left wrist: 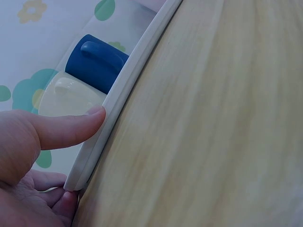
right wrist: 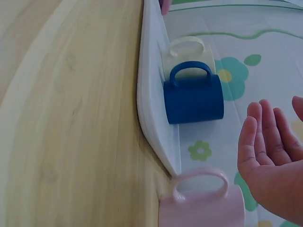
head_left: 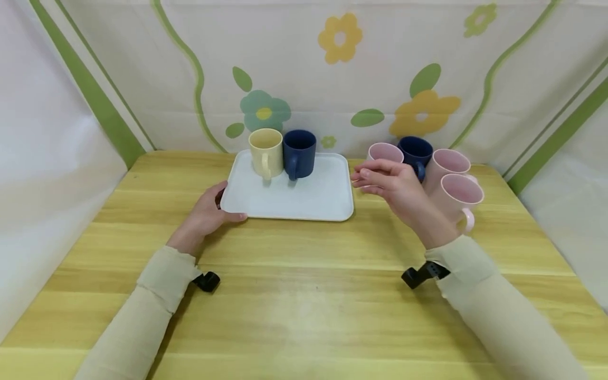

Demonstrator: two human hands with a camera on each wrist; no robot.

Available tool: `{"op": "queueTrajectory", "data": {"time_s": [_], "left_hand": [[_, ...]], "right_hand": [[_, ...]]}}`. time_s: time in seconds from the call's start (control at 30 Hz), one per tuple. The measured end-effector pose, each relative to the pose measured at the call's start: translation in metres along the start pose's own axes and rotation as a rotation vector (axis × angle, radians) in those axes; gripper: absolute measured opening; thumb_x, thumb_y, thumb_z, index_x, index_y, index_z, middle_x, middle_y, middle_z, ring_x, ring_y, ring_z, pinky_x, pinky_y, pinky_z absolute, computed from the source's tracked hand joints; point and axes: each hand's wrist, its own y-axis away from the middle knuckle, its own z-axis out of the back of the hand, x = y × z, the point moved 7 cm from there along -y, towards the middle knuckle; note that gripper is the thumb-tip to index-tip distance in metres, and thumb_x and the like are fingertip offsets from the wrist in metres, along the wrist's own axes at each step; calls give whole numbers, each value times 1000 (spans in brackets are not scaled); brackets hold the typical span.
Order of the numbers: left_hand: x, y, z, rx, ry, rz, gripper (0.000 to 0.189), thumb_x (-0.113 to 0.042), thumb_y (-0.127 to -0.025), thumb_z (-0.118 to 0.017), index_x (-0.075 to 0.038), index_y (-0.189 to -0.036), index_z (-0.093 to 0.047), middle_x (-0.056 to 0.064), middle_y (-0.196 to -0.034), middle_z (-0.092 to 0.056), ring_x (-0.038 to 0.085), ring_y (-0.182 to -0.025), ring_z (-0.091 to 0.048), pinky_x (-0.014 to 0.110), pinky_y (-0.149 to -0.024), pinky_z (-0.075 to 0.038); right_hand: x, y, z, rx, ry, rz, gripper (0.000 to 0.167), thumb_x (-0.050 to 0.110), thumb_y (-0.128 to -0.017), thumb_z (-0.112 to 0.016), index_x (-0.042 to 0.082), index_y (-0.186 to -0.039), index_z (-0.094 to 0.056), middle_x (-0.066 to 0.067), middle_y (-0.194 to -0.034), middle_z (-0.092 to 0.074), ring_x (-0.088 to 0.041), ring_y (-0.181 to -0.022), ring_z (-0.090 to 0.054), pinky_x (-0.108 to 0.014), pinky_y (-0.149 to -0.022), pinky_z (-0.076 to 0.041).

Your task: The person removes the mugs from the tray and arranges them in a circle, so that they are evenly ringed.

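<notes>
At the left edge of a white tray, my left hand grips the near corner, thumb along the front rim and fingers at its side. On the tray a pale yellow mug and a navy mug stand upright side by side, handles facing me. Just beyond the tray's right edge, my right hand is raised with fingers extended and holds nothing. In the head view it partly covers a pink mug. The right wrist view shows that hand apart from any mug.
Behind my right hand stand another navy mug and two more pink mugs, one farther back and one nearer. A flower-patterned cloth hangs along the back of the wooden table. White cloth covers both sides.
</notes>
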Motion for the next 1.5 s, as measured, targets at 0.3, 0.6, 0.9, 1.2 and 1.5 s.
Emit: {"op": "queueTrajectory", "data": {"time_s": [0.3,0.6,0.9,1.2,1.5], "left_hand": [[2,-1,-1,-3,-9,5,106,-12,-89,-86,-8,-171,-18,18,-175,-27,39,-159,-31,56,-130,-26],[2,1,1,-5,3,14,106,-12,-89,-86,-9,-171,-18,19,-174,-29,40,-157,-33,58,-129,-28],[3,2,3,-2,-2,27,108,-12,-90,-85,-8,-171,-15,19,-175,-25,41,-159,-30,58,-130,-26],[2,-1,3,-2,5,12,105,-10,-90,-85,-9,-171,-18,19,-174,-28,40,-157,-33,58,-129,-28],[-1,0,4,-3,-2,18,108,-11,-89,-85,-8,-171,-15,20,-174,-27,41,-158,-32,57,-130,-27]], "right_hand": [[-20,-34,-26,10,61,-99,36,13,-107,-63,-3,-139,-61,2,-113,-79,-19,-112,-75,-33,-102,-59],[-44,-65,-54,18,43,-172,44,11,-107,-61,-4,-148,-56,-25,-148,-63,-38,-137,-61,-55,-123,-42],[-65,-90,-75,31,9,-190,47,8,-106,-62,-2,-151,-54,-22,-153,-60,-38,-145,-55,-56,-122,-42],[-74,-99,-88,-18,-30,-264,47,9,-105,-64,-1,-150,-56,-19,-155,-56,-32,-143,-56,-52,-121,-45],[-79,-104,-101,46,-121,-292,51,10,-106,-63,-5,-153,-49,-22,-157,-56,-28,-150,-49,-52,-124,-41]]}}
